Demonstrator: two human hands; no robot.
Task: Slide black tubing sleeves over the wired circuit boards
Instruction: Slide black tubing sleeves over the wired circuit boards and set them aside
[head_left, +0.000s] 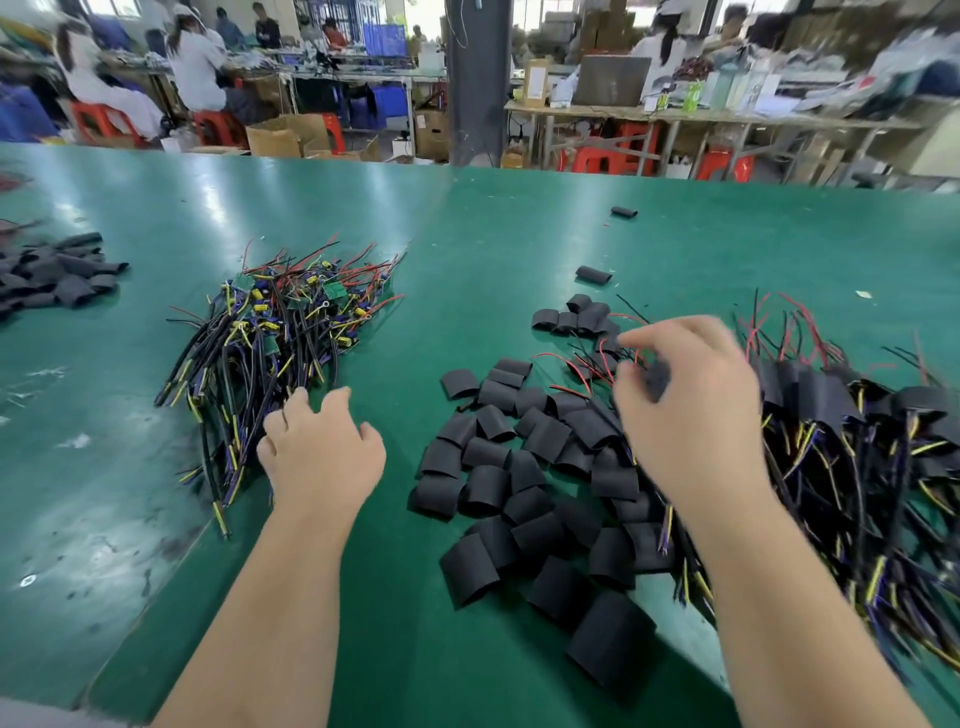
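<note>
Green counter (467, 223) fills the view, with a workshop behind and people (195, 62) at benches (675, 117). We take the sleeve heap (519, 467) as landmark. It holds dozens of loose black tube pieces, too overlapped for an exact count.

Left of the heap lies one pile of bare wired boards (280, 332), too tangled to count. Its long axis runs from the near wire ends away to the far side, with the green boards at the far end.

Left hand (322, 452) is between the heap and that pile, at the near wire ends. We cannot tell if it touches them. Its fingers are loosely bent and we see nothing held.

Right hand (685, 410) is over the heap's far right edge, blurred. Its fingers curl round a dark piece (655, 380), likely a sleeve, and thin red wires (582, 364) trail out toward the heap.

Right of the heap is one pile of sleeved boards (857, 441). Beyond the heap are two stray sleeves (594, 275), apart from each other. Far left of the heap, past the bare boards, is one more sleeve pile (52, 275).

Count: two hands, two sleeve heaps, one bare pile, one sleeved pile, two strays.

We judge the next bare board lies ahead-left of the left hand, which is nearer it. The right hand is nearer the sleeves.
</note>
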